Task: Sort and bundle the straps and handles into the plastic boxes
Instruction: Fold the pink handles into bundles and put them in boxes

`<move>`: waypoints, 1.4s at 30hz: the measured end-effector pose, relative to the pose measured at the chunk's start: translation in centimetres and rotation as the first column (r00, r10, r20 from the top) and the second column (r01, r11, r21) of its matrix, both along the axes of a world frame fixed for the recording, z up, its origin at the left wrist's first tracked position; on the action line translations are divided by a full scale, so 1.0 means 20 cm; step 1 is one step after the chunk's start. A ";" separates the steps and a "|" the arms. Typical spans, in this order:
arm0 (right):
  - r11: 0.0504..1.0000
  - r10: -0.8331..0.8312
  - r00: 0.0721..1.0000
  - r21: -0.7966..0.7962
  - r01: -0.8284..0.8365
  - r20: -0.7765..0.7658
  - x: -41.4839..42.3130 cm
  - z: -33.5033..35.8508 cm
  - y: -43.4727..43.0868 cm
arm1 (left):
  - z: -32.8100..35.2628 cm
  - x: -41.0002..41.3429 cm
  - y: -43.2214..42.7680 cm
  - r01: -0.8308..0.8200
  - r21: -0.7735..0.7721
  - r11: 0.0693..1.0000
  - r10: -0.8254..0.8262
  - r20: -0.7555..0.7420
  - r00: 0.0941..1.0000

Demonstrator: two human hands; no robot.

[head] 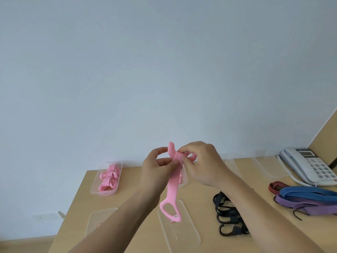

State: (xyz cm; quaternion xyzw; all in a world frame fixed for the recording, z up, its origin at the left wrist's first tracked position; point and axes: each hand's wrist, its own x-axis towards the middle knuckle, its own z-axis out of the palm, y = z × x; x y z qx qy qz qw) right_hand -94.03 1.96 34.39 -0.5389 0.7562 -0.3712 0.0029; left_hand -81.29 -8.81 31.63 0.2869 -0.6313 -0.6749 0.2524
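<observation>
pink strap (172,187) pinched between both hands' fingertips (176,162)

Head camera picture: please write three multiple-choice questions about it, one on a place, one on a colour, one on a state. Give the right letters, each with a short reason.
1. Where on the table is the telephone?
A. at the far right
B. at the far left
C. inside a clear box

2. What colour is the strap that the left hand and the right hand hold?
A. blue
B. pink
C. black

3. In what state is that strap?
A. flat on the table
B. rolled up in a box
C. held up, its loop end hanging

Answers:
1 A: the telephone stands at the table's right end, near the wall.
2 B: the strap is pink along all its length.
3 C: the fingers pinch its upper end, and the loop hangs free below the hands.
</observation>
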 end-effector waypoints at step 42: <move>0.997 -0.027 0.992 -0.073 0.036 0.123 0.06 -0.02 -0.01 | -0.04 0.05 -0.05 0.087 0.196 0.977 -0.081 -0.042 0.996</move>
